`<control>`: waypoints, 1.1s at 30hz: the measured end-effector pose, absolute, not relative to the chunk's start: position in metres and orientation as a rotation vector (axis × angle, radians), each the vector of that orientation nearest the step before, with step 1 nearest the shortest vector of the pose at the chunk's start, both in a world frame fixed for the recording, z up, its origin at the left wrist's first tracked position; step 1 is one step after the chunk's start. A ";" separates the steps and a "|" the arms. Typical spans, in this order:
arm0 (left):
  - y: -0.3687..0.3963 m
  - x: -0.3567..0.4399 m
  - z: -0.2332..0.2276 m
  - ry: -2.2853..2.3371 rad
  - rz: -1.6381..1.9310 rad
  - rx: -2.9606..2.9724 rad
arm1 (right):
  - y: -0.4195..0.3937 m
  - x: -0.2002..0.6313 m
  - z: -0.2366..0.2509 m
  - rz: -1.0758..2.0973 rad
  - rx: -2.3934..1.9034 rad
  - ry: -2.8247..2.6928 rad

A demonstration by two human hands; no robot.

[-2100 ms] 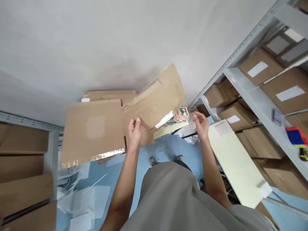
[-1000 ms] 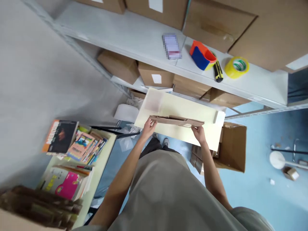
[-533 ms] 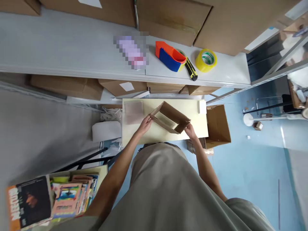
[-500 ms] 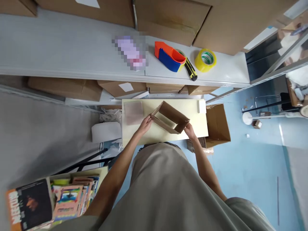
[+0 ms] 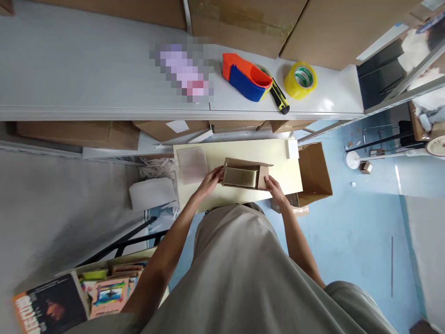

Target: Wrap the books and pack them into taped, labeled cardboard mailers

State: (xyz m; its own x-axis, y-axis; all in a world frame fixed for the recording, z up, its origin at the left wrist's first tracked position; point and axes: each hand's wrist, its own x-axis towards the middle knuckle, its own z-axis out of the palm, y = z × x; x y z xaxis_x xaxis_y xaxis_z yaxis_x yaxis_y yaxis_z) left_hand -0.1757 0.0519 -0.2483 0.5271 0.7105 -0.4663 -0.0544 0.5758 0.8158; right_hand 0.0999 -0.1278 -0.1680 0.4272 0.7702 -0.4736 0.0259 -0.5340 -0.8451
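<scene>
Between my two hands is a small brown cardboard box [image 5: 229, 185], held above a cream tabletop [image 5: 281, 171]. The tabletop shows through the box's open middle, and a flap at the right end is folded inward. My left hand [image 5: 211, 181] is closed on the box's left end. At the right end, my right hand [image 5: 275, 189] grips the box with its thumb near the folded flap. A translucent flat sheet or stack [image 5: 192, 164] lies left of the box, and a small white block [image 5: 292, 149] stands at the table's far right corner.
A grey shelf [image 5: 104, 69] across the front carries an orange and blue tape dispenser [image 5: 245, 76], a box cutter [image 5: 279, 97] and a yellow tape roll [image 5: 301, 81]. Right of the table sits an open carton [image 5: 314, 174]. Several magazines [image 5: 111, 294] fill a box at lower left.
The cardboard box has turned from a slant to nearly level with the table's edge. Its right-end flap now lies folded inward under my right hand. Both hands keep hold.
</scene>
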 end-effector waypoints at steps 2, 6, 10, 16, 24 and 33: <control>0.046 -0.170 -0.247 0.941 0.574 0.819 | -0.125 0.111 -0.168 1.216 -1.859 -0.665; 0.035 -0.154 -0.244 1.049 0.626 0.771 | -0.120 0.139 -0.170 1.299 -1.798 -0.682; 0.023 -0.139 -0.234 1.096 0.662 0.786 | -0.114 0.167 -0.166 1.369 -1.698 -0.736; 0.005 -0.118 -0.231 1.305 0.708 1.023 | -0.100 0.192 -0.170 1.367 -1.691 -0.901; -0.007 -0.101 -0.234 1.453 0.651 1.219 | -0.100 0.210 -0.203 1.300 -1.816 -0.985; -0.027 -0.154 -0.193 1.193 0.476 1.423 | -0.139 0.252 -0.190 1.251 -1.640 -1.419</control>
